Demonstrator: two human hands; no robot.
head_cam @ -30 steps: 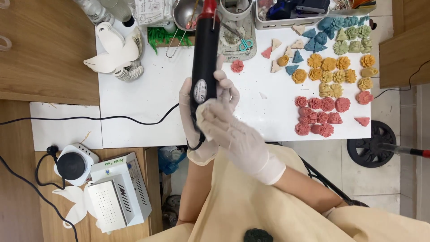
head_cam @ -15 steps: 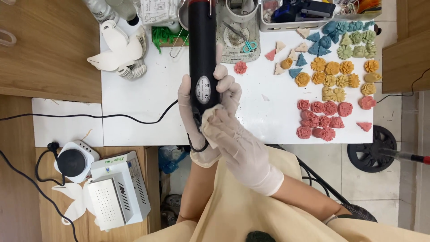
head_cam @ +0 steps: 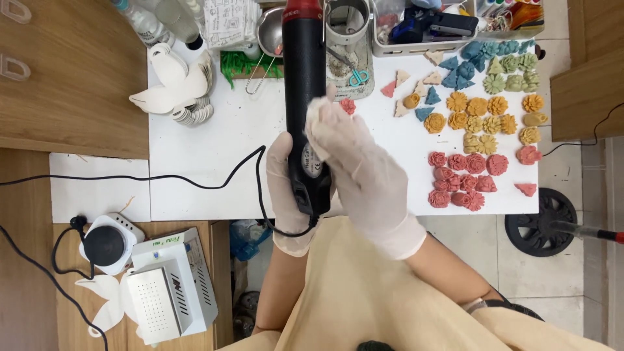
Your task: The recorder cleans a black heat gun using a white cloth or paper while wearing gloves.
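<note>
While the left hand (head_cam: 289, 195) is wrapped tight round the bottom of the black heat tool (head_cam: 304, 97), the tool points straight up, away from the person. The right hand (head_cam: 354, 172) presses a small white cloth (head_cam: 316, 117) on its side, higher up than the left grip.

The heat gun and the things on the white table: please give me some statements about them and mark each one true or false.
1. The left hand grips the black heat gun. True.
2. The right hand is bare. False: it wears a pale glove and presses a white wipe to the gun.
3. The red flower shapes lie nearer the person than the blue ones. True.
4. The heat gun has no cord. False: a black cord runs left from it.
</note>
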